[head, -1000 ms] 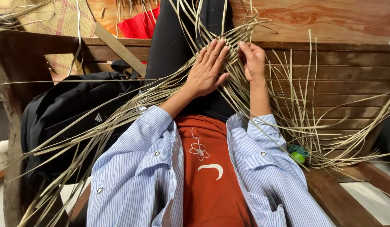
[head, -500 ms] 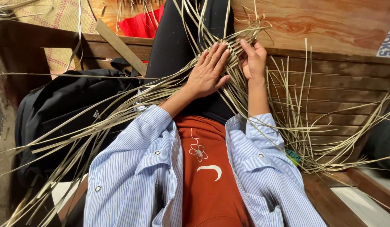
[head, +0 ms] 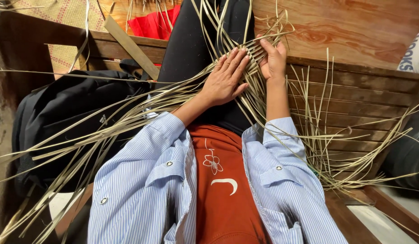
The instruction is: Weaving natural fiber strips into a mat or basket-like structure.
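The left hand lies flat, fingers spread and unclenched, pressing the woven strips down onto the black-clad lap. The right hand sits just right of it — fingers curled onto the far edge of the weave, pinching a strip. Loose strip ends fan out to the near left over a black backpack and to the right across the wooden bench.

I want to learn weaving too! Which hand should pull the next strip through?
Probably the right hand: its fingers already curl around the strips at the woven edge. The left hand lies flat, pressing the weave down on the lap.
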